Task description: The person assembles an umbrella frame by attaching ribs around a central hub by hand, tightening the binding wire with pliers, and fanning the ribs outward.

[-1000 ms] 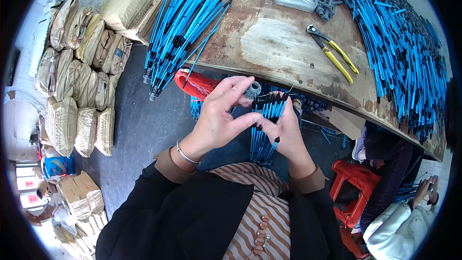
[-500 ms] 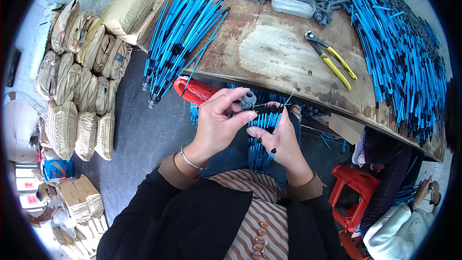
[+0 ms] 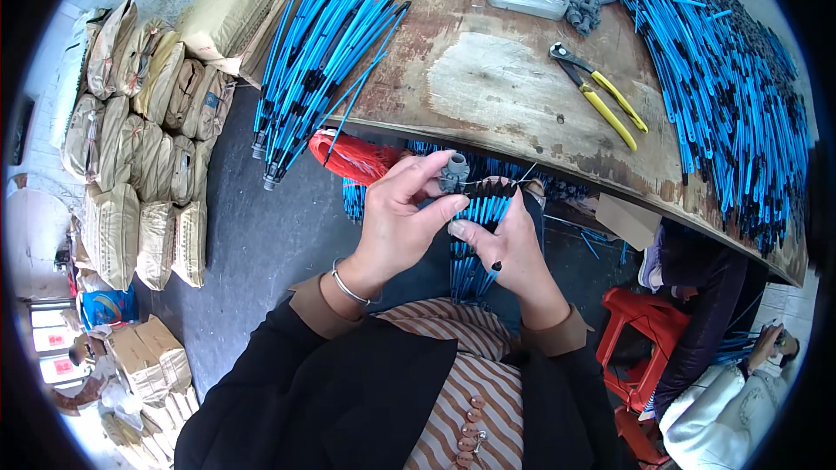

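Just off the near edge of a worn table [image 3: 501, 78], your left hand [image 3: 392, 222] pinches a grey fitting [image 3: 454, 174], thumb and fingers closed on it. Your right hand [image 3: 515, 248] curls around a row of blue sticks [image 3: 488, 210], black tips facing the table, just beside the fitting. A thin wire [image 3: 529, 171] shows by the tips, one end poking out to the right; whether it threads every tip is too small to tell. The step in hand looks like bringing fitting and row together along the wire; the next move seems to call for a fine left pinch and a firm right grip, holding the row even. Pliers [image 3: 608, 117] lie on the table, between a blue bundle [image 3: 320, 61] at left and a blue heap [image 3: 727, 113] at right.
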Motion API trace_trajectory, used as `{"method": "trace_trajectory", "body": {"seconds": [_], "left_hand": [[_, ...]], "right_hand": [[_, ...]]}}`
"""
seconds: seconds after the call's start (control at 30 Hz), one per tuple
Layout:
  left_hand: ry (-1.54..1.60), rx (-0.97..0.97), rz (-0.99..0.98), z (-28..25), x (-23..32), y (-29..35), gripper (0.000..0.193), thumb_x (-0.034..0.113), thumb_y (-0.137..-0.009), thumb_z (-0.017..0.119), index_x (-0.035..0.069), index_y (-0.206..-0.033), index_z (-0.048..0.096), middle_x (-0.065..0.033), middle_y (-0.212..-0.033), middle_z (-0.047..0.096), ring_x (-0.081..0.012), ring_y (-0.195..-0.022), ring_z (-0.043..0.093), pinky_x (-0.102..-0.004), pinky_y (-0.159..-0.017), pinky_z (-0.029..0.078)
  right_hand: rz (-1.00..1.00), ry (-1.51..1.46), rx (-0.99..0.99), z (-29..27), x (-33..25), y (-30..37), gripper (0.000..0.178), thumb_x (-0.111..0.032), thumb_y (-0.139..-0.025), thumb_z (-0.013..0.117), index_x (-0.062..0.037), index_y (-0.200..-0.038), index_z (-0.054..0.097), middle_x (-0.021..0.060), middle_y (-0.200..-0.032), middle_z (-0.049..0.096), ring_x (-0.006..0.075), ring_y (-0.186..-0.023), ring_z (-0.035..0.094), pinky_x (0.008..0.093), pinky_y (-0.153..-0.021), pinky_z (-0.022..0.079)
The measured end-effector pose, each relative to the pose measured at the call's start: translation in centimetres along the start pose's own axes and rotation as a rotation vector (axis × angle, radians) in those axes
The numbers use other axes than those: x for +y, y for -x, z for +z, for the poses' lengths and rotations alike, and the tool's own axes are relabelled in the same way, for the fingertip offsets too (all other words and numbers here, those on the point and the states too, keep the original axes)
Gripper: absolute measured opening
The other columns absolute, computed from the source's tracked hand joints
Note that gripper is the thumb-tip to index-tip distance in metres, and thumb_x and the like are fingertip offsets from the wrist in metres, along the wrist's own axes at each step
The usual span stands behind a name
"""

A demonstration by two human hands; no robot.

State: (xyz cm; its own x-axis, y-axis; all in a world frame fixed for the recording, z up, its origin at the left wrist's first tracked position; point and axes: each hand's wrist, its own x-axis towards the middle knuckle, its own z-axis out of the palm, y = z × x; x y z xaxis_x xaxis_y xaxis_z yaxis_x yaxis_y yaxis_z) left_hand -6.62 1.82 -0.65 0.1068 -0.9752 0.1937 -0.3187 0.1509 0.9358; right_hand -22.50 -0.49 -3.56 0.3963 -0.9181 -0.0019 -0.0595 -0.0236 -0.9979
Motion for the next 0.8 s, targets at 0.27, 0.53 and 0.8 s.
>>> {"method": "trace_trajectory", "body": {"seconds": [0.27, 0.53, 0.8], "left_hand": [[0.195, -0.13, -0.063, -0.8, 0.4, -0.5, 0.047, -0.002, -0.071, 0.072, -0.003, -0.115, 0.056, -0.0018, -0.094, 0.054, -0.0049, -0.08, 0.054, -0.0186, -0.07, 0.046], [0.037, -0.07, -0.03, -0.1, 0.2, 0.0, 0.049, -0.005, -0.072, 0.07, -0.002, -0.118, 0.053, -0.0032, -0.098, 0.053, -0.0055, -0.08, 0.056, -0.0193, -0.07, 0.047], [-0.025, -0.152, 0.133, -1.1, 0.0, -0.7, 0.052, -0.007, -0.074, 0.067, -0.002, -0.123, 0.049, -0.004, -0.102, 0.054, -0.0056, -0.079, 0.056, -0.0187, -0.071, 0.046]], "right_hand": [[-0.007, 0.012, -0.038, -0.3, -0.4, 0.4, 0.051, -0.024, -0.076, 0.071, 0.0024, -0.109, 0.043, 0.0123, -0.083, 0.062, 0.0201, -0.074, 0.063, 0.0309, -0.069, 0.049], [-0.049, 0.06, 0.028, 0.0, -0.7, 0.4, 0.044, -0.016, -0.076, 0.071, 0.0003, -0.107, 0.044, 0.0078, -0.09, 0.06, 0.0143, -0.079, 0.059, 0.0279, -0.071, 0.047], [0.006, 0.023, 0.074, -0.1, -0.8, 0.3, 0.047, -0.019, -0.075, 0.071, 0.0017, -0.107, 0.044, 0.0113, -0.085, 0.063, 0.0181, -0.073, 0.062, 0.0305, -0.069, 0.048]]}}
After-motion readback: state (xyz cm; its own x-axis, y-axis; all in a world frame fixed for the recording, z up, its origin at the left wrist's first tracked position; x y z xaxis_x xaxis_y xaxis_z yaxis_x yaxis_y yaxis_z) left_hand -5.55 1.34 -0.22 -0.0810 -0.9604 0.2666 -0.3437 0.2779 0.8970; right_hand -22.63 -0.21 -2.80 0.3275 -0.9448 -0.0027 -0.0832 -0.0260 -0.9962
